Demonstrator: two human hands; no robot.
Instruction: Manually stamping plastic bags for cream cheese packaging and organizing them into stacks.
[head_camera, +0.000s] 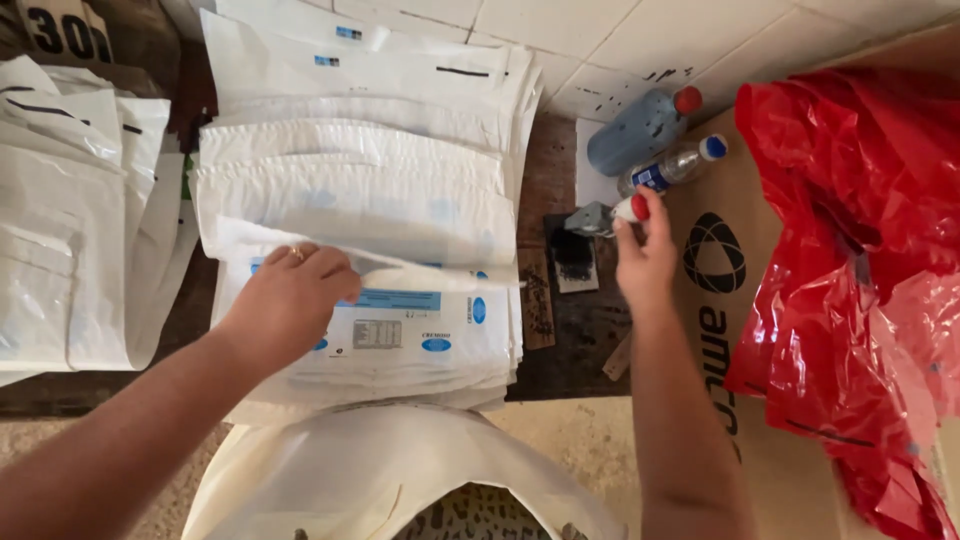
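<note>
At the bottom of the view a white sack (380, 480) bulges toward the camera, its mouth cut off by the frame edge, so what fills it cannot be told.

Just beyond, the left hand (290, 300) rests on a stack of flat white printed bags (400, 330) lying on a dark wooden surface (575, 340). Its fingers pinch the folded top flap of the uppermost bag (430, 275), the grip clamped on that edge and holding it lifted off the layer beneath. To do this well, the flap should be kept taut and level, held near the middle of its width so the far corner does not sag, and only one layer should be separated; the bags look thin and slippery, so two could easily lift together.

The right hand (645, 250) reaches over the stack's right side, its fingertips closed on a small white object with a red tip (633, 208), possibly a glue tube or marker. Its body is mostly hidden by the fingers. A steady, straight pass along the flap would probably suit it best.

Farther off lie a grey-blue bottle with a red cap (640, 130) and a clear bottle with a blue cap (680, 162), beside a cardboard box (720, 260) holding crumpled red plastic (860, 240). More white bags (70, 220) pile at the left, partly cropped.
</note>
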